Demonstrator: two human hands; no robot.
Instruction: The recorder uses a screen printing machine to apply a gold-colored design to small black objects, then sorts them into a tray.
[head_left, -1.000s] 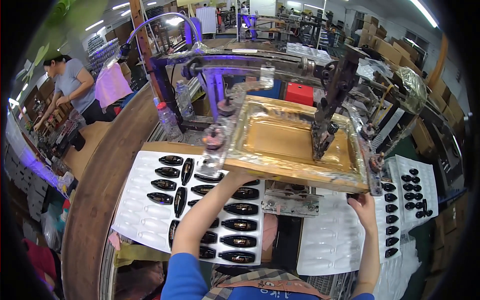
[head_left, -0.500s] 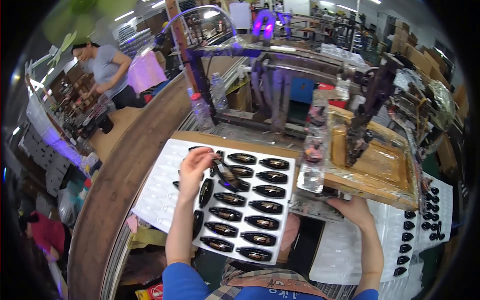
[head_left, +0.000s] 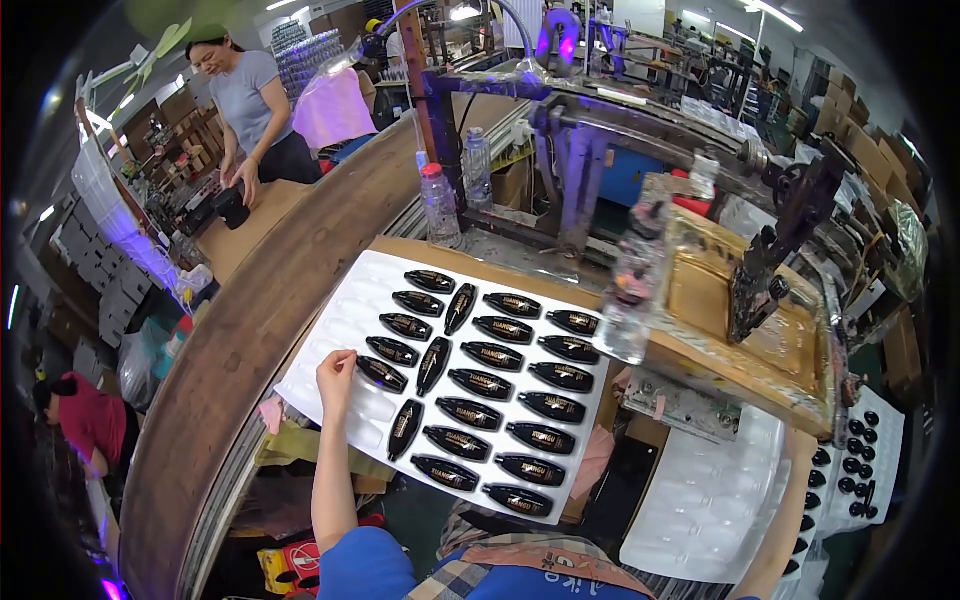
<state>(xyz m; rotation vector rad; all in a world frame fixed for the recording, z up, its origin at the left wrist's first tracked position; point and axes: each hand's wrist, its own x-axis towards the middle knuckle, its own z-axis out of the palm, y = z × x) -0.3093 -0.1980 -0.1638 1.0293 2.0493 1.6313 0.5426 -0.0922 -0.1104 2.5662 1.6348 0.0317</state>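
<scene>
My left hand (head_left: 337,380) is over the left part of a white moulded tray (head_left: 335,350). Its thumb and fingers pinch together at the left tip of a glossy black oval piece with gold print (head_left: 381,375), which lies on the tray. Several like pieces fill the tray's middle and right in slanting columns, a few turned nearly upright, such as one black piece (head_left: 404,430) below my hand. On the right, my right hand (head_left: 799,448) reaches to the corner of a wooden screen frame (head_left: 740,355); its fingers are hidden there.
The screen frame belongs to a printing machine with a dark metal arm (head_left: 790,240). A second white tray (head_left: 690,500) lies below it, with small black parts (head_left: 860,450) farther right. A curved brown belt (head_left: 240,370) runs along the left. Beyond it a person (head_left: 250,110) handles a black object.
My left hand has lowered leftward, and the black piece it held up now lies on the tray. My right hand has moved right, to the frame's corner. The view has shifted slightly.
</scene>
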